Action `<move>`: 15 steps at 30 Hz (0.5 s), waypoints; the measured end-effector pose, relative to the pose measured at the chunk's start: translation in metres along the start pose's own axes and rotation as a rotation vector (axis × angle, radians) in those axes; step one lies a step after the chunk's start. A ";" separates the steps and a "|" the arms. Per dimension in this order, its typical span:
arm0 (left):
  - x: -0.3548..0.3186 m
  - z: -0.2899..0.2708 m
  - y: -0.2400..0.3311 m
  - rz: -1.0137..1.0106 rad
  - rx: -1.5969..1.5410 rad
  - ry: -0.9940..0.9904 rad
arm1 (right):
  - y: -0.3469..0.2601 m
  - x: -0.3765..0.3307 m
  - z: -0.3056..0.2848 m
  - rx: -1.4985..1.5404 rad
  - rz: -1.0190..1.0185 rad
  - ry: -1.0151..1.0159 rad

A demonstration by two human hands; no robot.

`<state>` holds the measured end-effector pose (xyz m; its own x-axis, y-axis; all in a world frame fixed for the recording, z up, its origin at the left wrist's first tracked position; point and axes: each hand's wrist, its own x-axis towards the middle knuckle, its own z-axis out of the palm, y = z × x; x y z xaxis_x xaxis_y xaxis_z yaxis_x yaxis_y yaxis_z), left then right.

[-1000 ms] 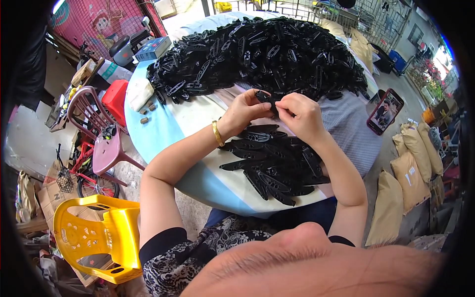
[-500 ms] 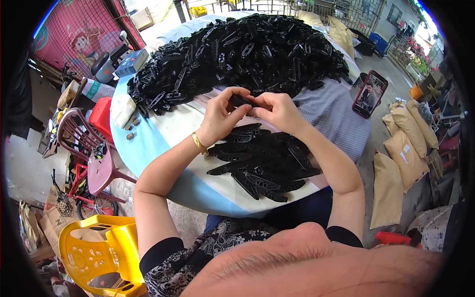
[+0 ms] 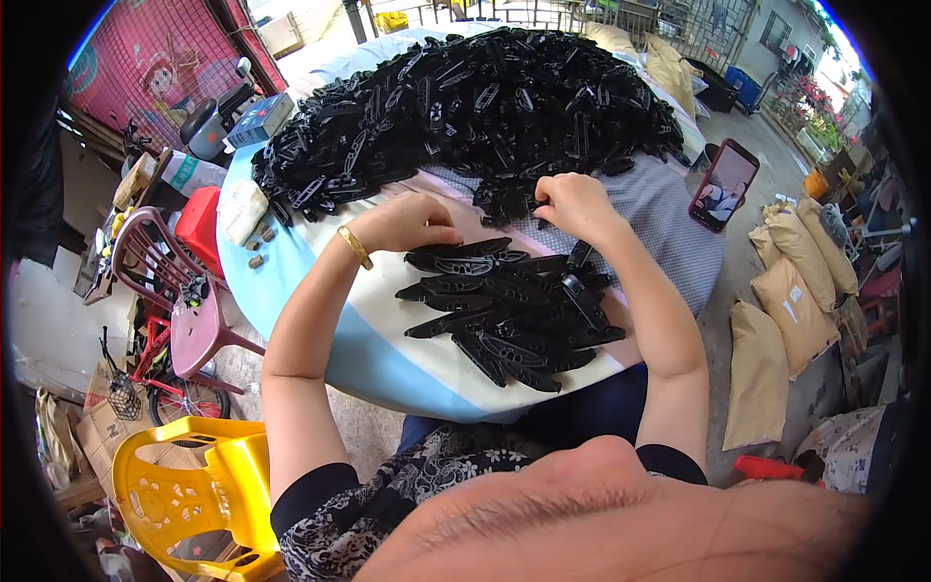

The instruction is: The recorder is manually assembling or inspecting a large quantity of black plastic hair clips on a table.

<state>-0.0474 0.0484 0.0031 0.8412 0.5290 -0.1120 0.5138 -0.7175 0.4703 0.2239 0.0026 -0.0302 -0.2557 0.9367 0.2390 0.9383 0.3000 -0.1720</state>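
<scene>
Since ½ sec ago the hands are moving apart: then they were meeting around a blk pc, now L hand [image 3: 402, 223] is hanging to the left, nr the top-left edge of the near pile [image 3: 509, 310], and R hand [image 3: 585, 209] is reaching over by a small cluster [image 3: 504, 201] of blk pcs. The near pile is lying about where it was.

L fingers are curling loosely, palm down, thumb pointing right; no pc is showing in them, tho the inside is facing away. R thumb & fingertips are pinching close tog. at the cluster's right edge; can't tell if they're gripping a pc.

The blk pcs, long & slotted, are sitting in 3 lots on the round table [image 3: 383, 301]: big heap [image 3: 465, 107] at the far side, cluster in the mid., near pile nearest the person. Gold bracelet [image 3: 356, 248] is circling the L wrist. Phone [image 3: 725, 186] is standing tilted at the table's right, screen lit. White bag [image 3: 240, 213] is resting at the left edge w/ small brown bits [image 3: 256, 262] lying beside it.
</scene>
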 end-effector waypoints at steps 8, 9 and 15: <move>0.030 -0.008 -0.035 -0.045 0.087 0.443 | -0.003 0.002 0.003 -0.089 0.006 0.031; 0.037 -0.009 -0.036 -0.025 0.209 0.517 | -0.006 0.000 -0.001 -0.063 -0.012 0.098; 0.077 -0.003 -0.035 0.047 0.288 0.754 | 0.003 0.004 -0.010 0.159 -0.019 0.325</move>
<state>-0.0006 0.1154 -0.0196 0.5759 0.5850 0.5711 0.5904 -0.7808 0.2045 0.2280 0.0058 -0.0199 -0.1614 0.8324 0.5301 0.8797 0.3648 -0.3051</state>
